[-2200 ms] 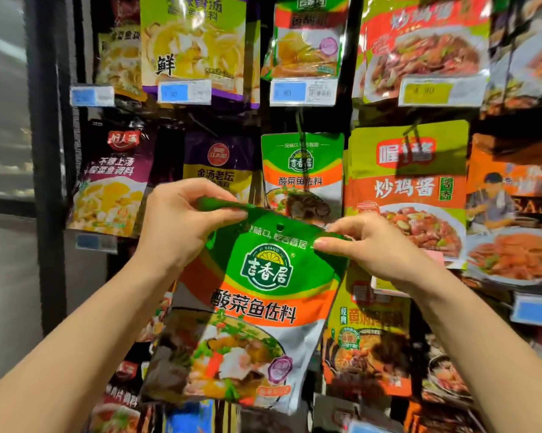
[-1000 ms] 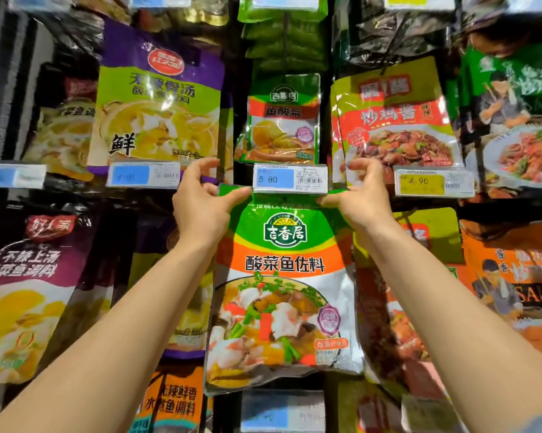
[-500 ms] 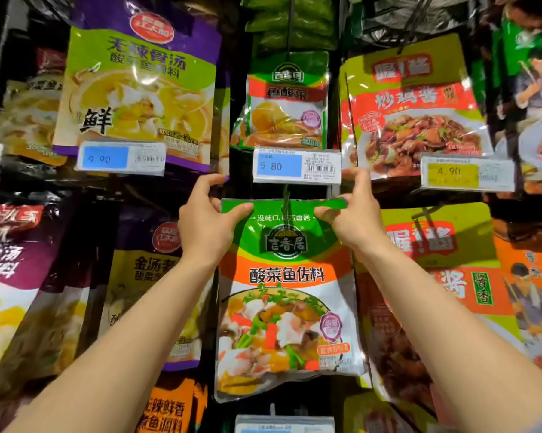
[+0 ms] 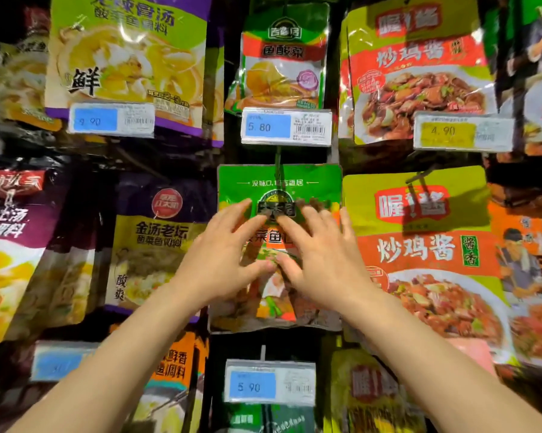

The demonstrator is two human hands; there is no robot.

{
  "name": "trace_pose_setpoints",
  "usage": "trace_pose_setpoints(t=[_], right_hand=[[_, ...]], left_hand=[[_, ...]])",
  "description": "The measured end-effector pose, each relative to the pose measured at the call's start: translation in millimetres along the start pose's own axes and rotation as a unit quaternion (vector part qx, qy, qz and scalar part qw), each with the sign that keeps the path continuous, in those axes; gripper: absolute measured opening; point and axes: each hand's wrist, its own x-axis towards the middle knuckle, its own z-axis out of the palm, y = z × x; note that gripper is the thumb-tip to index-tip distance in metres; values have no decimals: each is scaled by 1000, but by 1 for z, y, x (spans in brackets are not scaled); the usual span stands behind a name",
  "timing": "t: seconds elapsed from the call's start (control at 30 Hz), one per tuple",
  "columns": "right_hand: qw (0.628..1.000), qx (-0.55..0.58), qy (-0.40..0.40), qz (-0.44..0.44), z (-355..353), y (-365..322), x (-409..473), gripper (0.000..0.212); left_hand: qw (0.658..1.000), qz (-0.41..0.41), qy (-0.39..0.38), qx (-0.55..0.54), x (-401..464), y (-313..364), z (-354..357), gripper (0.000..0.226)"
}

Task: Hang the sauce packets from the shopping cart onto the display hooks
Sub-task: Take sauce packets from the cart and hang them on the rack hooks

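A green and orange sauce packet (image 4: 307, 182) hangs on a display hook (image 4: 277, 162) in the middle column, just under the 5.80 price tag (image 4: 286, 127). My left hand (image 4: 226, 254) and my right hand (image 4: 322, 257) lie flat in front of the packet's middle, fingers spread, fingertips close together over its logo. Neither hand grips anything. The packet's lower picture is mostly hidden behind my hands. The shopping cart is out of view.
Other hanging packets crowd the wall: a purple and yellow one (image 4: 157, 245) to the left, a yellow-green and orange one (image 4: 419, 245) to the right, a smaller green one (image 4: 283, 57) above. A 5.90 price tag (image 4: 269, 385) sits below.
Both hands let go of the packet's top corners and dropped to its front, fingers spread. The packet now hangs from the hook by itself.
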Motion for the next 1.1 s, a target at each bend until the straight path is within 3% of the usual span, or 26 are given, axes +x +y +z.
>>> trace_pose_setpoints(t=[0.13, 0.3, 0.43, 0.5, 0.6, 0.67, 0.77, 0.9, 1.0, 1.1], right_hand=[[981, 18, -195, 11, 9, 9, 5, 81], [976, 44, -209, 33, 14, 3, 4, 85], [981, 49, -185, 18, 11, -3, -16, 79], [984, 133, -119, 4, 7, -8, -31, 69], [957, 290, 12, -16, -5, -25, -55, 49], [940, 340, 11, -25, -12, -41, -68, 41], [902, 432, -20, -17, -24, -66, -82, 28], [813, 577, -71, 36, -38, -113, -108, 13], [760, 630, -156, 40, -43, -167, -134, 10], [683, 689, -237, 51, -45, -242, -155, 8]], left_hand=[[994, 11, -79, 80, 1, 3, 10, 97], [997, 14, -52, 47, -4, -1, 19, 94], [999, -1, -24, 43, -34, 5, 12, 84], [998, -26, 52, -7, -59, 10, 3, 63], [980, -76, 173, -67, -98, 19, -17, 35], [975, -94, 178, -91, -118, 29, -31, 28], [981, -104, 126, -103, -149, 42, -50, 23], [989, -113, 52, -78, -207, 39, -83, 27], [979, -200, 13, -41, -276, 19, -113, 31], [955, -292, -30, 47, -359, -1, -152, 32]])
